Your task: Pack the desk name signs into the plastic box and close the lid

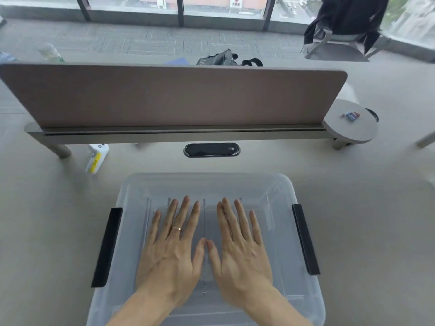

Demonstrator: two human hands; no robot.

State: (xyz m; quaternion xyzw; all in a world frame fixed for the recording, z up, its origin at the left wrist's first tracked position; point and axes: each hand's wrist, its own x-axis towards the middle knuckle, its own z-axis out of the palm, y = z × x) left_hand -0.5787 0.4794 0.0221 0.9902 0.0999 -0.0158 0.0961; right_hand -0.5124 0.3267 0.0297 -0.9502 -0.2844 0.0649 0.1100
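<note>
The plastic box (207, 243) and its lid (277, 191) are clear and faintly blue-grey, with a black latch (107, 247) on the left and another black latch (305, 239) on the right. The left hand (173, 245) wears a gold ring (176, 228). The desk (364, 220) is pale grey; the far divider panel (169, 97) is dull mauve-brown.

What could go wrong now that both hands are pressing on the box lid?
The left hand and right hand press only the lid centre, so its edges might not seat. Both black latches flare outward, apparently unclipped; lifting the plastic box now could pop it open.
</note>
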